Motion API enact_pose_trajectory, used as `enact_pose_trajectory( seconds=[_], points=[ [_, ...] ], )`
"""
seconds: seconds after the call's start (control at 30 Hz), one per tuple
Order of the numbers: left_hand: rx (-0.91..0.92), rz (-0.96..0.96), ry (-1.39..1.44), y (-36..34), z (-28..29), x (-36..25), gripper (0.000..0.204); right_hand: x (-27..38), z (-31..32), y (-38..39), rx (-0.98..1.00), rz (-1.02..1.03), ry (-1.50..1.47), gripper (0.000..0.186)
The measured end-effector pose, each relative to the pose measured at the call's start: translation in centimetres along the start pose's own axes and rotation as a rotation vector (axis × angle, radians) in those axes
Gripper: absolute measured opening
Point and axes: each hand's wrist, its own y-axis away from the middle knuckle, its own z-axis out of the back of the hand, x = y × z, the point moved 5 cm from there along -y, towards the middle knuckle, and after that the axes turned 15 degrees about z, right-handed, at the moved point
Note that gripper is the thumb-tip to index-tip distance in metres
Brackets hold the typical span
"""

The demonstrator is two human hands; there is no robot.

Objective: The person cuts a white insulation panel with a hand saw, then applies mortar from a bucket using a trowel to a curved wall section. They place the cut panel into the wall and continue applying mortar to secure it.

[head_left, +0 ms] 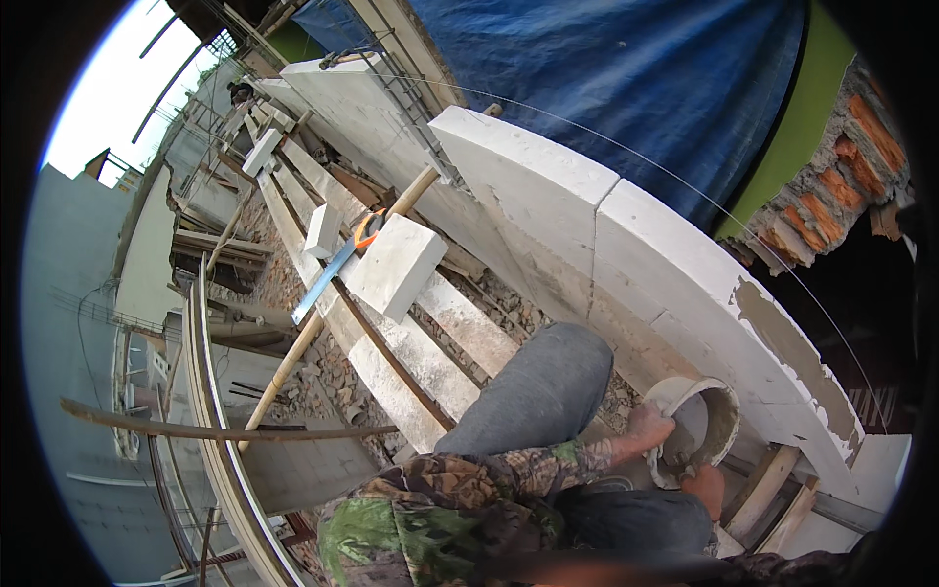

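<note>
A whitish bucket smeared with grey mortar is tilted with its mouth toward me, beside a low wall of white blocks. My left hand, in a camouflage sleeve, is closed on the bucket's rim. At the opposite side of the mouth, my right hand is closed with its fingers at the rim. What those fingers grip is hard to make out. Inside the bucket is a smooth grey patch, either mortar or a flat blade. Wet mortar coats part of the wall's top near the right end.
Dusty planks form a scaffold over rubble. On them lie a loose white block, a smaller block and a handsaw with an orange handle. A string line runs above the wall. A blue tarp hangs behind it.
</note>
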Motion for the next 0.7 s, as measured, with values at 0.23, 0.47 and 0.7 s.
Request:
enact_pose_trajectory(
  seconds=[0.23,0.47,0.7],
  points=[
    [0.093,0.024,0.035,0.8,1.1,-0.3,0.046,-0.7,4.2,5.4,-0.039,-0.133,-0.706,0.026],
    [0.422,0.003,0.503,1.1,0.9,-0.5,0.008,-6.0,9.4,11.4,-0.224,-0.386,-1.053,0.052],
    [0.376,0.035,0.518,0.0,1.3,-0.4,0.010,-17.0,24.3,14.7,-0.614,-0.164,-0.224,0.034]
  ],
)
